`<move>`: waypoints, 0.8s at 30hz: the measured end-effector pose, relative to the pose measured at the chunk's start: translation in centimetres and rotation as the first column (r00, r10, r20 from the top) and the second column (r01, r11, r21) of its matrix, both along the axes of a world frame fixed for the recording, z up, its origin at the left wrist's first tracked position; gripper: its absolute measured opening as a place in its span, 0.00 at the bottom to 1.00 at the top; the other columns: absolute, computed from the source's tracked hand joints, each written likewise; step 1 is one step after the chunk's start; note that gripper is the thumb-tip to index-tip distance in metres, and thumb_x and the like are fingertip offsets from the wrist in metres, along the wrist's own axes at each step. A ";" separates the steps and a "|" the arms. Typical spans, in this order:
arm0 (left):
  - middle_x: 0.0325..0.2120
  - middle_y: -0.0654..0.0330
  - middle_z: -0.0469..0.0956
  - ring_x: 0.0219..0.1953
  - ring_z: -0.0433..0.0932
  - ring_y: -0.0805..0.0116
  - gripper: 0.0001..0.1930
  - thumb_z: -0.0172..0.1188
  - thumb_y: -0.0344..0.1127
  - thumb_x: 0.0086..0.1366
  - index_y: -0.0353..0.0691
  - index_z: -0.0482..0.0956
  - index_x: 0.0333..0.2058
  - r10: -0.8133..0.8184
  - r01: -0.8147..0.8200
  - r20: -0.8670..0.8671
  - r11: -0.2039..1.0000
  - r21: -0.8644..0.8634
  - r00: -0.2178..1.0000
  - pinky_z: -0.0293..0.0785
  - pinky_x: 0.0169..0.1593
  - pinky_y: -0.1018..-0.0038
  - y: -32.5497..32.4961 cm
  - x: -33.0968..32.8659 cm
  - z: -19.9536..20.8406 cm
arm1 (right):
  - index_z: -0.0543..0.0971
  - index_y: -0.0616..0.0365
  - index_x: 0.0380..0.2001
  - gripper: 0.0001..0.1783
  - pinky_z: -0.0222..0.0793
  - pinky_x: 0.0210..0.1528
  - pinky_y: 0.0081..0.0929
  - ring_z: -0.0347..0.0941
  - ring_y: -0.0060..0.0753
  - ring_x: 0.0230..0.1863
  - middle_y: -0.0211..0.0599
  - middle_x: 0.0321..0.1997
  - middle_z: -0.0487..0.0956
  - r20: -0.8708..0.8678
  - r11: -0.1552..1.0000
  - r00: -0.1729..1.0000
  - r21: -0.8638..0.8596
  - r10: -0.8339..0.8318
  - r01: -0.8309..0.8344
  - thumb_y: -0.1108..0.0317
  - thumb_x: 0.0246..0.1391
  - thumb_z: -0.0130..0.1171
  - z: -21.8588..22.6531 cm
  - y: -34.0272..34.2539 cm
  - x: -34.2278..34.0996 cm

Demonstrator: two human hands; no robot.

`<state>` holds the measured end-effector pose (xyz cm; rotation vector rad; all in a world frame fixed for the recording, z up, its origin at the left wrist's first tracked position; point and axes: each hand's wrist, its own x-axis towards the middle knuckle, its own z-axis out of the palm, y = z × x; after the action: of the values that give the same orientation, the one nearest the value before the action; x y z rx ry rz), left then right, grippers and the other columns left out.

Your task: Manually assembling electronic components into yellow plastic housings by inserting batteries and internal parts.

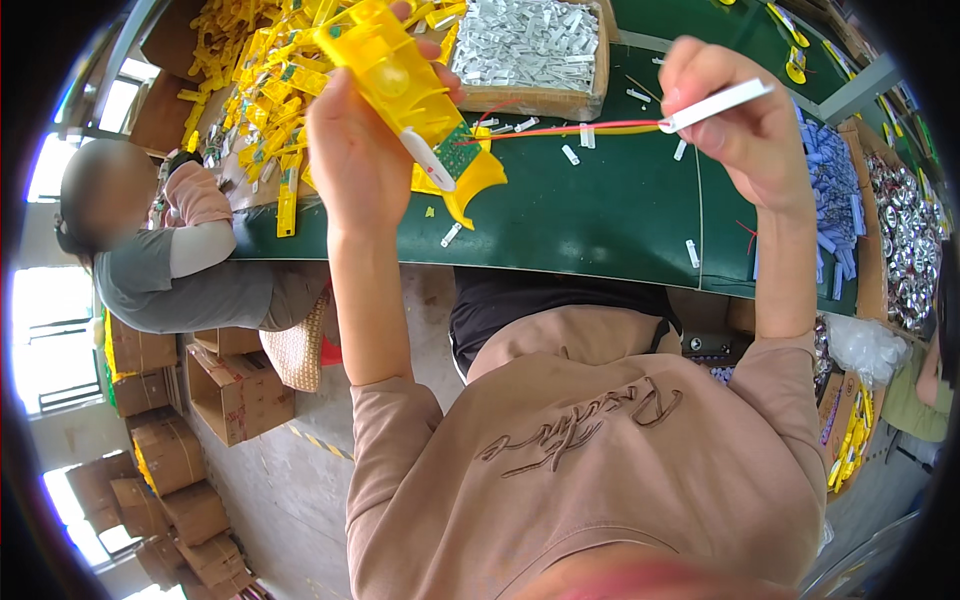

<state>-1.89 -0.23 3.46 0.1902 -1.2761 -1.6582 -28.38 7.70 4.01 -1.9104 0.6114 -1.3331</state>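
Observation:
My left hand [355,150] is wrapped round a yellow plastic housing [385,70], raised and tilted above the green table [580,220]. A small green circuit board [460,155] shows at the housing's lower end, beside a white oblong piece [428,160]. Red wires [560,128] stretch from the board across to a slim white plastic strip [718,104]. That strip is pinched between the thumb and fingers of my right hand [740,130], held up to the right. Small white clips [570,155] lie scattered on the tabletop below.
A cardboard box [540,103] full of white clips stands at the back. Yellow housings [260,100] are heaped at left, near a seated co-worker [180,250]. Blue pieces [835,190] and a carton [866,200] of shiny parts are at right. Boxes [240,395] stand on the floor.

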 end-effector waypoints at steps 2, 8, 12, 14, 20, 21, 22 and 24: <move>0.41 0.51 0.69 0.38 0.70 0.61 0.26 0.33 0.48 0.64 0.33 0.56 0.53 -0.055 0.054 0.021 0.996 0.068 0.998 0.66 0.45 0.65 0.4 -1.0 -0.8 | 0.72 0.60 0.35 0.14 0.57 0.30 0.14 0.61 0.19 0.29 0.33 0.31 0.68 0.159 0.998 0.986 0.023 0.053 -0.058 0.62 0.48 0.57 -0.1 -0.7 1.1; 0.41 0.48 0.71 0.34 0.74 0.64 0.22 0.34 0.46 0.66 0.34 0.61 0.48 0.073 -0.093 0.172 0.989 0.113 0.982 0.71 0.41 0.69 1.8 -3.1 -2.9 | 0.63 0.63 0.52 0.23 0.66 0.35 0.19 0.69 0.23 0.31 0.37 0.30 0.72 0.479 0.947 0.866 0.185 0.148 -0.264 0.67 0.54 0.50 0.7 -2.0 3.5; 0.38 0.51 0.72 0.35 0.75 0.66 0.23 0.35 0.48 0.66 0.33 0.61 0.48 0.165 -0.169 0.252 0.986 -0.005 0.953 0.72 0.40 0.70 3.0 -4.5 -3.3 | 0.51 0.61 0.58 0.31 0.62 0.29 0.15 0.66 0.20 0.28 0.33 0.28 0.71 0.379 0.885 0.909 0.345 0.173 -0.312 0.68 0.54 0.50 -1.2 -2.8 3.9; 0.37 0.53 0.72 0.35 0.75 0.68 0.23 0.36 0.47 0.66 0.32 0.60 0.48 0.204 -0.175 0.302 0.977 -0.120 0.931 0.71 0.40 0.74 3.1 -4.4 -3.8 | 0.65 0.60 0.51 0.23 0.56 0.30 0.09 0.59 0.13 0.28 0.29 0.33 0.69 0.259 0.938 0.965 0.324 0.038 -0.124 0.63 0.53 0.52 -2.2 -2.5 4.6; 0.36 0.55 0.72 0.35 0.74 0.70 0.16 0.42 0.38 0.65 0.33 0.61 0.46 0.244 -0.138 0.373 0.948 -0.288 0.895 0.71 0.38 0.77 2.7 -4.3 -5.2 | 0.64 0.59 0.53 0.22 0.56 0.27 0.07 0.59 0.09 0.23 0.22 0.24 0.67 0.424 0.883 0.896 0.461 -0.133 -0.087 0.65 0.55 0.48 -3.9 -2.7 5.6; 0.36 0.55 0.72 0.35 0.74 0.71 0.15 0.44 0.35 0.64 0.33 0.62 0.46 0.316 -0.157 0.422 0.916 -0.370 0.850 0.71 0.37 0.77 2.5 -4.3 -5.4 | 0.65 0.59 0.51 0.21 0.56 0.26 0.07 0.59 0.09 0.22 0.20 0.22 0.67 0.457 0.869 0.877 0.483 -0.146 -0.107 0.64 0.55 0.48 -4.3 -2.7 5.5; 0.37 0.54 0.72 0.34 0.74 0.70 0.16 0.49 0.31 0.61 0.33 0.62 0.46 0.340 -0.150 0.485 0.909 -0.389 0.805 0.71 0.37 0.75 2.9 -4.2 -5.1 | 0.69 0.58 0.47 0.17 0.54 0.25 0.07 0.59 0.08 0.22 0.20 0.21 0.66 0.396 0.883 0.892 0.468 -0.219 0.009 0.63 0.56 0.48 -4.5 -2.7 5.6; 0.36 0.54 0.72 0.35 0.74 0.70 0.15 0.47 0.31 0.62 0.33 0.62 0.46 0.414 -0.134 0.510 0.857 -0.498 0.754 0.71 0.37 0.75 3.4 -4.4 -5.4 | 0.70 0.57 0.45 0.15 0.54 0.25 0.07 0.58 0.08 0.21 0.20 0.21 0.66 0.333 0.864 0.890 0.489 -0.311 0.119 0.63 0.56 0.48 -5.0 -2.1 5.9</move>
<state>-6.30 3.13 -1.96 0.6510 -1.9591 -1.0264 -22.44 5.56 -0.96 -1.1644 0.8591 -1.5095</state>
